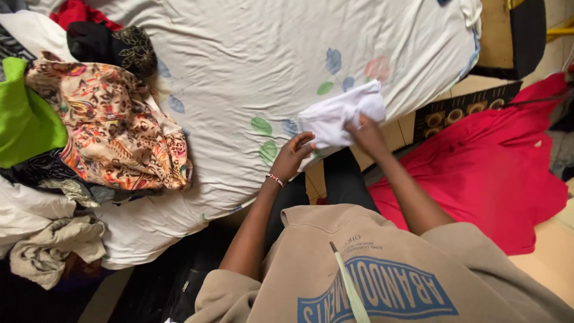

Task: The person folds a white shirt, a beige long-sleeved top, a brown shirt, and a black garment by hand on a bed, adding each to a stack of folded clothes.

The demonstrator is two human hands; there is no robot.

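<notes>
A small white cloth lies folded on the edge of a bed covered with a cream sheet printed with leaves. My right hand grips the cloth's lower right edge. My left hand, with a beaded bracelet at the wrist, touches its lower left corner with curled fingers. I wear a tan sweatshirt.
A heap of clothes sits on the bed's left: a floral orange garment, a bright green piece, a black item, pale crumpled cloths. A red fabric spreads over the floor at right.
</notes>
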